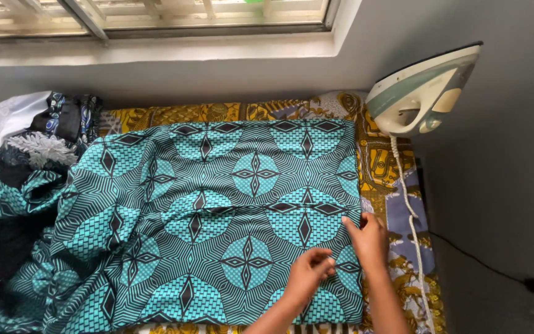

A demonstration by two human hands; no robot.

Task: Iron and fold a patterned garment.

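- Both hands work at the right end of the teal patterned cloth (pixel 217 216), which lies spread over the board.
- Our left hand (pixel 309 272) rests on the cloth with fingers curled, pinching a small fold near the lower right corner.
- Our right hand (pixel 366 238) grips the cloth's right edge, fingers bent over the hem.
- Under the cloth we note a yellow and purple printed board cover (pixel 397 204), showing along the top and right.
- An iron (pixel 421 93) stands on its heel at the board's far right corner; its cord (pixel 412 229) trails down the right side.
- A pile of crumpled garments (pixel 32 130) sits at the left end.
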